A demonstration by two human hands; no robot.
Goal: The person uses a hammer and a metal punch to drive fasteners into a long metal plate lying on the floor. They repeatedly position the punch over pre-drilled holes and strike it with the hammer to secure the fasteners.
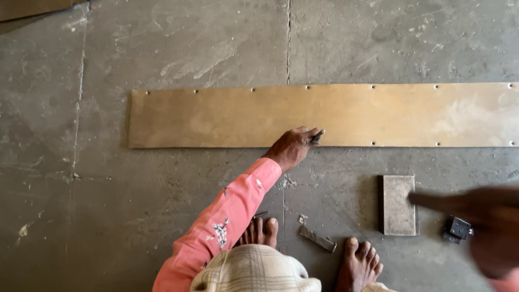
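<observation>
Cracked grey concrete floor (169, 41) is seen beneath a long brown board (363, 115) laid flat. The left hand (294, 146) is stretched out, fingers pinched on a small dark object (317, 136) at the board's near edge. The right hand (511, 230) is blurred, wrapped around a wooden handle (439, 200); nearby lies a small block (398, 204).

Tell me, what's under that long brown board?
The long board lies flat on the grey concrete floor. The left hand presses something small and dark at its near edge. Anything beneath the board is covered.
</observation>
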